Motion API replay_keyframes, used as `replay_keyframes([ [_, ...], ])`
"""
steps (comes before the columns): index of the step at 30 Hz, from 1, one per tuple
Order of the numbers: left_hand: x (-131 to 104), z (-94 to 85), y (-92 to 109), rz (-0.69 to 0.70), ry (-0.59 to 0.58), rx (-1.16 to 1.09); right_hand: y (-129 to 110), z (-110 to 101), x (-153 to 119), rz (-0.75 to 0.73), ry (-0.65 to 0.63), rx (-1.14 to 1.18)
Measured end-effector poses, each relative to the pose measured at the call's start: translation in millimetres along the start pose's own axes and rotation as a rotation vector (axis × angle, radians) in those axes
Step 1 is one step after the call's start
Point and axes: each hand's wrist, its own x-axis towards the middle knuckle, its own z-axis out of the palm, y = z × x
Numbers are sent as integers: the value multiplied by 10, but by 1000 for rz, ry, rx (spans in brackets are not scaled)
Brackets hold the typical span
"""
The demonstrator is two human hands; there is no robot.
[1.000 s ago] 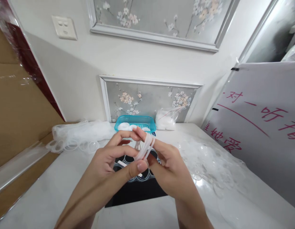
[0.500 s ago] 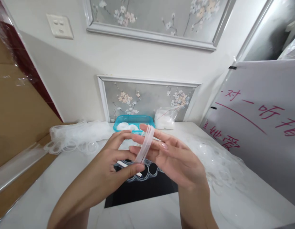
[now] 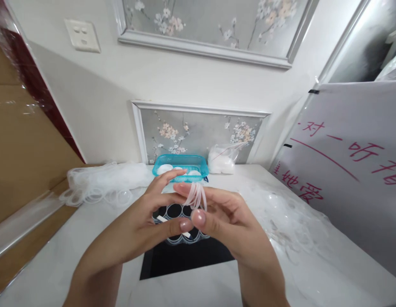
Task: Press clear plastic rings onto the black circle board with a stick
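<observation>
Several thin translucent white rings hang bunched together at the fingers of my right hand. Its index finger passes by the top of the bunch, and the thumb is bent in beneath. My left hand faces it from the left, thumb stretched out and fingers apart. One left fingertip reaches the left side of the rings; whether it presses on them I cannot tell. Below both hands lies a clear tray of round cells on a black mat. A white strip shows partly behind my left thumb.
At the back stands a blue plastic basket with white round pieces, beside a clear zip bag of white material. Heaps of translucent rings lie left and right. A whiteboard leans at right; cardboard stands at left.
The ring bunch, stretched upright around the right fingers before, now hangs loose and lower. My right fingers have curled and its thumb has come forward. My left thumb has come away from the rings.
</observation>
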Motion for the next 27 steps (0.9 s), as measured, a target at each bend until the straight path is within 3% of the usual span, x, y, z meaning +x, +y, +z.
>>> replay_keyframes([
  [11,130,96,12,-27,155,-255,-28,-23,23,40,-137,-415],
  [15,134,116,-29,-69,123,-294,-17,43,37,84,-128,-505],
  [20,140,100,-30,-80,36,-364,3,27,14,51,-69,-391],
  [24,106,39,10,-97,29,-308,42,-106,-5,-96,-91,-30],
  [27,64,7,58,-122,26,-211,41,-162,4,-42,-98,183],
])
